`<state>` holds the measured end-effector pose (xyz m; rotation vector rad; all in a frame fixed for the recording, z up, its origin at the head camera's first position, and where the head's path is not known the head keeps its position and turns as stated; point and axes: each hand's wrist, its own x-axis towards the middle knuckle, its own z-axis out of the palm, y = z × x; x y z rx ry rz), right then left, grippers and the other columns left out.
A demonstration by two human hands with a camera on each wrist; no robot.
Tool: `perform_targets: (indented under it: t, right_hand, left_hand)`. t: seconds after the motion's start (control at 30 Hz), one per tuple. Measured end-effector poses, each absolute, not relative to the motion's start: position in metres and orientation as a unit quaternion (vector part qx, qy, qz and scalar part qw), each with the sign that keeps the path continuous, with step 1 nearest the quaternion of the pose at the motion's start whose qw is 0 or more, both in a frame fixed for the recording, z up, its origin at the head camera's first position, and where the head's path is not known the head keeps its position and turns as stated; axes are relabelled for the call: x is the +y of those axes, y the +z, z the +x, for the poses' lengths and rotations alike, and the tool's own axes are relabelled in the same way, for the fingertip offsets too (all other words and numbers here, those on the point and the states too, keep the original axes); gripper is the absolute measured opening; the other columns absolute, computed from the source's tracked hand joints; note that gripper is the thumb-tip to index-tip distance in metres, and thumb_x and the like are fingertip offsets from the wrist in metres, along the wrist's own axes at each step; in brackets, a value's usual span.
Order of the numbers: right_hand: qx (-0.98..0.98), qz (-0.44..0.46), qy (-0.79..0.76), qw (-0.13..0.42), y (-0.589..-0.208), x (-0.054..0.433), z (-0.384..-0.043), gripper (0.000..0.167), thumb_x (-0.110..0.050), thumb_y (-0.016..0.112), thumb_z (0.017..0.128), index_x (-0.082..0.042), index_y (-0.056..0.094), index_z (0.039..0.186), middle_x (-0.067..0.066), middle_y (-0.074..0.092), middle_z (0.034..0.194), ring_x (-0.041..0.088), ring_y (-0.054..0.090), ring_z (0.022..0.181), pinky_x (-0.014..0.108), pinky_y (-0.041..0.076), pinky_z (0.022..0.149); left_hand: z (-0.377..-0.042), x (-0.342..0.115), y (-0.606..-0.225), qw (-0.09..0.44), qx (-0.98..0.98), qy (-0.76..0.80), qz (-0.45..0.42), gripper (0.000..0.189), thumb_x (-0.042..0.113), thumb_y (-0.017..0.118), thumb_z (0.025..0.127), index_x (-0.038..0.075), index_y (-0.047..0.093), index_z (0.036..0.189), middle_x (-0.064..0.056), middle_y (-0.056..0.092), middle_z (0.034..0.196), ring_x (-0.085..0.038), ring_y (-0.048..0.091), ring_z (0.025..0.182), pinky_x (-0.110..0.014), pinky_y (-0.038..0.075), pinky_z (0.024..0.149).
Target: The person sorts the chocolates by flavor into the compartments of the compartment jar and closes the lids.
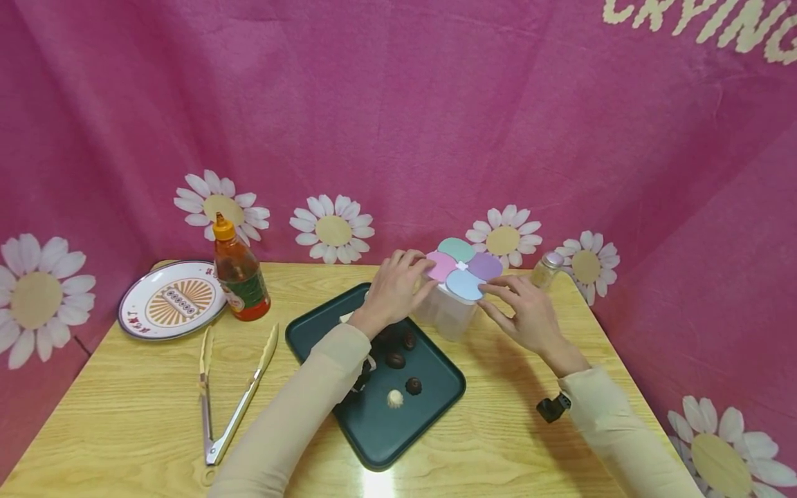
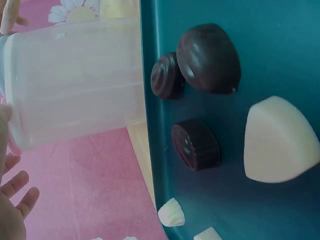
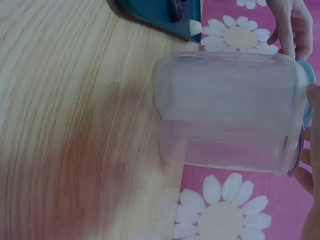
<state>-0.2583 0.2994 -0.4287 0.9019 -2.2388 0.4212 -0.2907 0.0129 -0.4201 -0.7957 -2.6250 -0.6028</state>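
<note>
A translucent plastic container (image 1: pixel 453 319) with several petal-shaped coloured lids stands on the table by the tray's far right side. My left hand (image 1: pixel 394 285) reaches across the tray and touches the pink lid (image 1: pixel 439 266), its fingers loosely spread. From the right, my right hand (image 1: pixel 528 315) touches the edge of the blue lid (image 1: pixel 465 285) with extended fingers. Dark chocolates (image 2: pixel 209 59) and white chocolates (image 2: pixel 280 142) lie on the dark green tray (image 1: pixel 429 408). The left arm covers part of that tray. Through its walls the container appears bare inside.
Metal tongs (image 1: pixel 239 408) with pale tips lie spread at the left. Behind them stand a red sauce bottle (image 1: pixel 243 283) with a yellow cap and a leaning white plate (image 1: pixel 133 304). A small shaker (image 1: pixel 546 270) stands at the back right, near the pink cloth (image 1: pixel 398 138).
</note>
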Motion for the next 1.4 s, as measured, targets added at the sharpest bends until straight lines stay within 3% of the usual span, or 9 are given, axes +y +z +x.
perform_targets:
  t: [0.23,0.47,0.67,0.93,1.4]
  right_hand:
    - [-0.85,0.376,0.182,0.32,-0.416,0.298,-0.266,0.04,-0.024,0.09,0.08,-0.009,0.079,0.116,0.011,0.075,0.109,0.029,0.07,0.099,0.046,0.056,0.077]
    - [-0.842,0.407,0.19,0.3,-0.412,0.302,-0.278,0.058,-0.053,0.086,0.084,-0.008,0.078,0.12,0.01,0.077,0.118,0.03,0.073,0.106,0.045,0.058,0.087]
    - [-0.837,0.414,0.211,0.289,-0.417,0.3,-0.285,0.056,-0.032,0.098,0.072,-0.009,0.078,0.119,0.009,0.078,0.118,0.029,0.075,0.108,0.034,0.055,0.095]
    - [-0.831,0.415,0.209,0.305,-0.42,0.3,-0.287,0.048,-0.052,0.079,0.09,-0.009,0.081,0.111,0.009,0.08,0.112,0.028,0.074,0.102,0.038,0.055,0.084]
    - [-0.831,0.404,0.209,0.319,-0.419,0.296,-0.287,0.056,-0.064,0.063,0.095,-0.012,0.081,0.109,0.006,0.08,0.108,0.021,0.071,0.089,0.026,0.045,0.061]
  left_hand:
    - [-0.29,0.012,-0.421,0.198,-0.912,-0.196,-0.301,0.048,0.046,0.07,0.099,0.02,0.066,0.139,-0.006,0.063,0.141,-0.026,0.055,0.134,-0.048,0.045,0.117]
    - [-0.281,0.023,-0.423,0.232,-0.876,-0.182,-0.382,0.045,0.043,0.075,0.096,0.016,0.069,0.132,-0.005,0.066,0.132,-0.023,0.058,0.129,-0.042,0.046,0.119]
    - [-0.279,0.029,-0.429,0.249,-0.869,-0.172,-0.391,0.041,0.042,0.076,0.096,0.017,0.071,0.127,-0.004,0.067,0.131,-0.021,0.057,0.128,-0.039,0.047,0.118]
    - [-0.282,0.033,-0.431,0.277,-0.856,-0.183,-0.396,0.034,0.039,0.074,0.098,0.018,0.072,0.126,-0.001,0.071,0.128,-0.021,0.059,0.125,-0.038,0.05,0.114]
    - [-0.285,0.035,-0.432,0.277,-0.858,-0.184,-0.391,0.031,0.036,0.075,0.098,0.022,0.075,0.126,0.0,0.071,0.13,-0.021,0.06,0.125,-0.039,0.05,0.113]
